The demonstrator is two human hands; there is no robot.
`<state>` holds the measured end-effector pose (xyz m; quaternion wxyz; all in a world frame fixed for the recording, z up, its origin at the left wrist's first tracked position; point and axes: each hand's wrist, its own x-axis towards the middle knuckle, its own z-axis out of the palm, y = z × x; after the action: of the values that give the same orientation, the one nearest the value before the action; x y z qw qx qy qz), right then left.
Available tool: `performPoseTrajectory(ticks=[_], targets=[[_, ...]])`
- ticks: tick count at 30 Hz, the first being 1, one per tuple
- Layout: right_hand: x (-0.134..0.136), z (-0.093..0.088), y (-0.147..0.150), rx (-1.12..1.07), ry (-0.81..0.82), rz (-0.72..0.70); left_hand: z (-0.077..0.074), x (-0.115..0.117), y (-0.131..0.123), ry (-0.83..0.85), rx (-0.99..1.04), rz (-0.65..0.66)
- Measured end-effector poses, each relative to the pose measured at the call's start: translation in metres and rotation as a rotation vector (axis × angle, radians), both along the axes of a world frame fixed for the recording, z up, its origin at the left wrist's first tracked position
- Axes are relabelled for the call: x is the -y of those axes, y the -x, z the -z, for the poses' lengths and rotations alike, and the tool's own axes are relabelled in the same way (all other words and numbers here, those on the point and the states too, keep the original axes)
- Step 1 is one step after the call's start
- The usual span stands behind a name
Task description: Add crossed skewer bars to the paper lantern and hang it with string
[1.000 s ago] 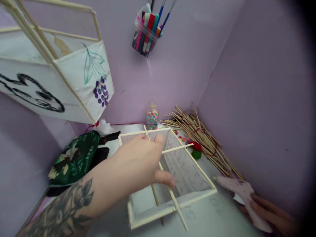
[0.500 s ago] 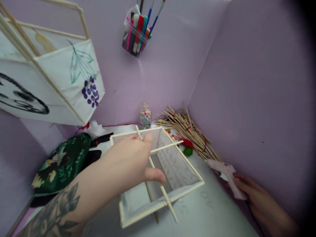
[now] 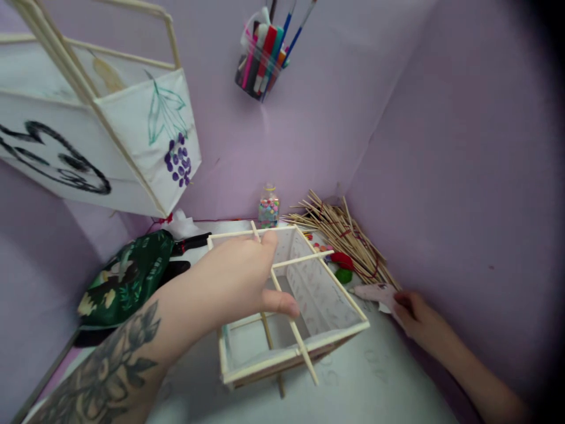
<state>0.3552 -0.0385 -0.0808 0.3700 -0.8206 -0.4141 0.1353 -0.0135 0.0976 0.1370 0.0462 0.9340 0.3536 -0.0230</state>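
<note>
My left hand reaches over a box frame of pale sticks with white patterned sides. Its thumb rests along a thin wooden stick laid across the open top, and the other fingers bend over the far part of that stick, their tips hidden. A second stick crosses the first near the hand. At the right, my right hand is closed around the handle of a pale pink hot glue gun. The gun's nozzle points left, a short way from the box frame.
Behind the glue gun lies a bundle of thin sticks. A jar of colourful beads stands at the back wall. A painted white lantern hangs upper left, above a dark green bag and pliers. A marker cup is on the wall.
My right hand has brought the glue gun leftward, closer to the box frame, and its nozzle is more level. My left hand stays on the sticks; the view has shifted slightly.
</note>
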Motion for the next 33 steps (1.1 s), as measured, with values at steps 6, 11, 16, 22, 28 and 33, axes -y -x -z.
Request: performPoseTrajectory(ticks=[6, 11, 16, 22, 28, 33], targets=[[-0.024, -0.117, 0.075, 0.365, -0.193, -0.568, -0.001, -0.001, -0.001, 0.042, 0.013, -0.022], [-0.071, -0.197, 0.152, 0.4, -0.361, -1.098, 0.007, 0.0, 0.004, 0.051, 0.097, -0.031], [-0.112, -0.198, 0.186, 0.38, -0.235, -1.27, 0.013, 0.001, 0.009, 0.082, 0.164, -0.037], [-0.115, -0.192, 0.19, 0.36, -0.233, -1.28, 0.012, 0.001, 0.008, 0.132, 0.183, -0.047], [-0.114, -0.19, 0.194, 0.354, -0.238, -1.278, 0.014, 0.002, 0.007, 0.136, 0.172, -0.069], [-0.115, -0.189, 0.196, 0.337, -0.226, -1.296, 0.018, 0.003, 0.006, 0.124, 0.156, -0.095]])
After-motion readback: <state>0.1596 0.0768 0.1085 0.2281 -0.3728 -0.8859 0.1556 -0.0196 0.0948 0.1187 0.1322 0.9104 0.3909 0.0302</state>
